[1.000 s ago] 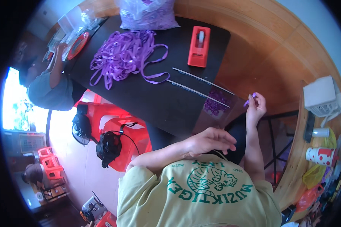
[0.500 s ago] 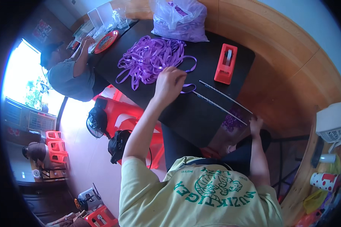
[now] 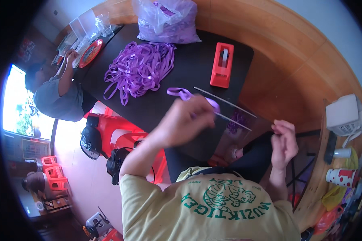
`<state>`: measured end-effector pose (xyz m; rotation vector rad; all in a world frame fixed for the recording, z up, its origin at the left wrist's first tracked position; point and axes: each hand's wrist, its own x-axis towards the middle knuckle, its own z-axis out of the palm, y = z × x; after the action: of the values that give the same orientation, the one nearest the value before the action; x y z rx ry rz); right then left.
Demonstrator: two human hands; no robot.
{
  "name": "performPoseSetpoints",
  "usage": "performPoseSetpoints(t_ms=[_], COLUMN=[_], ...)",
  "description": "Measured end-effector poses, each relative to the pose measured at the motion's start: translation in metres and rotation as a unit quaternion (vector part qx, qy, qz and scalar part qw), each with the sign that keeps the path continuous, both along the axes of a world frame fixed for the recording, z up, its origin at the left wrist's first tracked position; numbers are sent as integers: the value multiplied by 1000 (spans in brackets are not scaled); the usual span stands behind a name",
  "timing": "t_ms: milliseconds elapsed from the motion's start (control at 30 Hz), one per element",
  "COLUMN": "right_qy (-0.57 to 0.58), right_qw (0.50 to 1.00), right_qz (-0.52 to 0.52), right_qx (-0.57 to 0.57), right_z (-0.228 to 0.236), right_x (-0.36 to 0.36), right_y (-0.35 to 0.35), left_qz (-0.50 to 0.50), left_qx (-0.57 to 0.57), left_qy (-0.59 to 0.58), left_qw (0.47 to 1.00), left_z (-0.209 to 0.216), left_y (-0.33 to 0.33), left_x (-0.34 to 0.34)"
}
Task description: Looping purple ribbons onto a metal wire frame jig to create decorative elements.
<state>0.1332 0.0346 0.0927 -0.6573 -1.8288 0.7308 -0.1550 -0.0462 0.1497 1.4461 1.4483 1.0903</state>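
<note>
My left hand is smeared by motion above the near edge of the dark table, its fingers closed on a purple strap that loops out beyond the knuckles. Two thin pale rods lie side by side across the table's right edge: the far rod shows whole, while the near rod is partly hidden by my left hand and the strap. Right of the rod ends, my right hand is raised, fingers loosely bent and apart, nothing visible in it. A tangled heap of purple straps lies left of centre.
A red tape dispenser stands near the table's right edge. Behind the heap is a clear plastic bag of purple material. Another person works at the far left, by a red round tray. Red stools stand left of me.
My left hand has come away from the heap, toward me and right, with the purple strap. My right hand has left the rod ends and lifted, its fingers opening. The view has shifted.
</note>
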Motion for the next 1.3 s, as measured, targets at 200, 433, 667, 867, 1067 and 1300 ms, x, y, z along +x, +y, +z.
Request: performPoseSetpoints(t_ms=[200,433,667,867,1067,1300], right_qy=[0,-39,-147,-50,-22,-39], right_qw=[945,981,972,988,993,996], right_qz=[315,170,99,113,87,75], right_qx=[92,79,154,93,75,35], right_z=[32,19,15,24,4,-68], right_x=[-30,7,23,45,43,2], right_y=[-12,-5,19,22,30,53], left_qz=[-153,-87,-50,-83,-74,88], left_qx=[155,-148,-204,-191,-137,-163], left_qy=[-20,-337,-476,-538,-483,-487], left_qw=[976,926,854,817,861,854], left_z=[4,-35,-79,-69,-79,-141], left_y=[-25,-12,14,13,18,28], left_x=[80,111,149,171,168,169])
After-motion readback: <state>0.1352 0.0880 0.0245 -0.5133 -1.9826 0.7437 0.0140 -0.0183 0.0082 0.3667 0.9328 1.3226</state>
